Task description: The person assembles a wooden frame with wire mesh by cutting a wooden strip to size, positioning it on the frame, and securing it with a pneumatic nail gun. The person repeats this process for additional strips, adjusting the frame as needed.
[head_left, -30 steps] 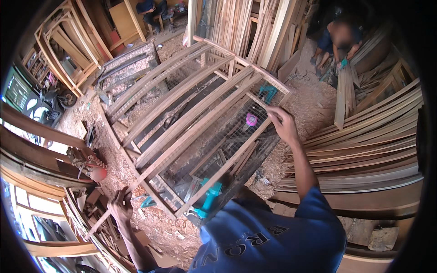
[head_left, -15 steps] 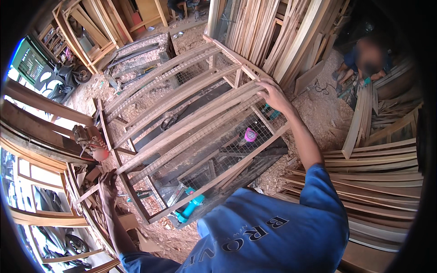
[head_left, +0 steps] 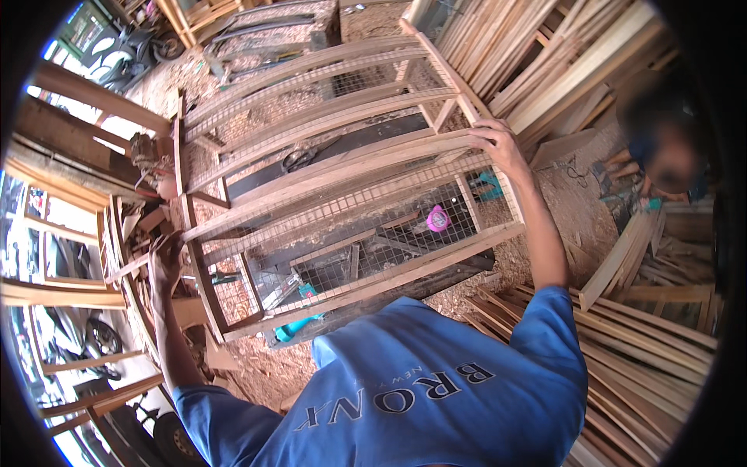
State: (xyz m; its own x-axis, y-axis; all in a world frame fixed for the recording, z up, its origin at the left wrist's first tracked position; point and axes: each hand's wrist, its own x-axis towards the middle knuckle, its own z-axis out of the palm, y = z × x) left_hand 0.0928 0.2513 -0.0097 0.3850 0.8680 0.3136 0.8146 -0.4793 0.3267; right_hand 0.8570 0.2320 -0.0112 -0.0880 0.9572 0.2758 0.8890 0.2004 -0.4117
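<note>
A large wooden frame (head_left: 334, 173) with several long slats and wire mesh (head_left: 373, 204) lies in front of me over a dark low bench. My left hand (head_left: 165, 261) is closed around the left end of its middle slat, at the side rail. At the slat's right end, my right hand (head_left: 498, 146) has its fingers bent over the wood. Through the mesh I see a round pink tape measure (head_left: 438, 219). A teal power tool (head_left: 299, 327) lies partly hidden under the near rail, and another teal object (head_left: 489, 187) shows near the right end.
Wood strips (head_left: 638, 358) are stacked at the lower right, and tall boards (head_left: 513, 54) lean at the back right. A person (head_left: 661, 167) crouches far right. Motorbikes (head_left: 128, 58) stand at left beside wooden frames (head_left: 62, 292). Shavings (head_left: 572, 210) cover the floor.
My view has shifted and turned, and the mesh frame looks tilted more toward me, its near rail higher in view. Both hands keep their places on it.
</note>
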